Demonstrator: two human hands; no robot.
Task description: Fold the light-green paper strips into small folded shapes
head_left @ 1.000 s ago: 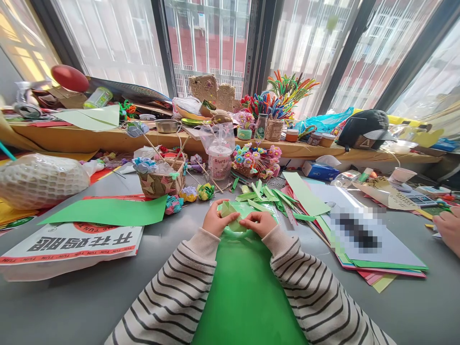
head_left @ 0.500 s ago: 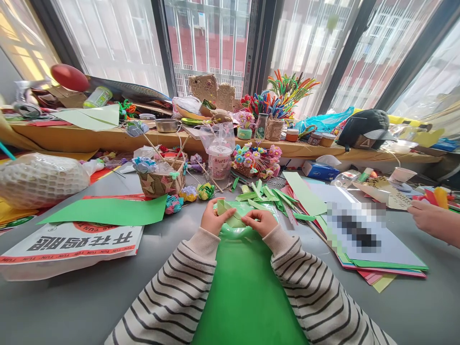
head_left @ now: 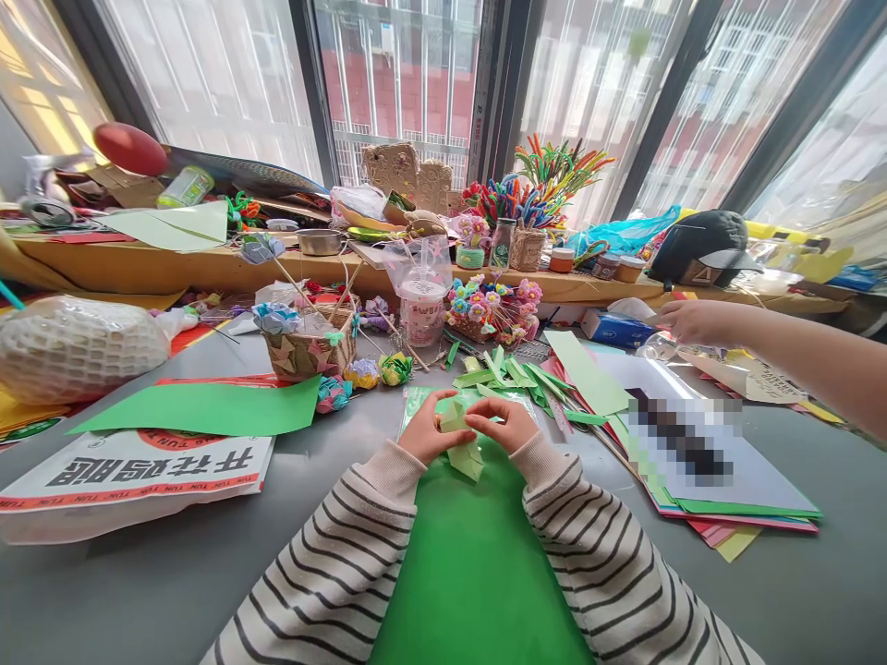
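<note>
A pale green folded paper piece [head_left: 464, 457] hangs between my two hands, above a shiny green mat [head_left: 478, 563]. My left hand [head_left: 426, 429] pinches its left side between thumb and fingers. From the other side, the thumb and fingertips of my right hand [head_left: 509, 422] close on its upper edge. Part of the paper is hidden behind my fingers. Just beyond my hands lies a pile of folded green paper strips [head_left: 509, 369].
Paper flowers [head_left: 396, 368] and a basket [head_left: 309, 356] stand left of centre, behind a green sheet [head_left: 200, 406]. A lidded plastic cup [head_left: 422, 309] is behind. Stacked paper [head_left: 748, 476] lies right. Another person's hand [head_left: 699, 323] reaches in over clutter.
The folded paper has turned in my hands, and its lower end now points down toward me. The other person's arm has reached further in from the right, over the table.
</note>
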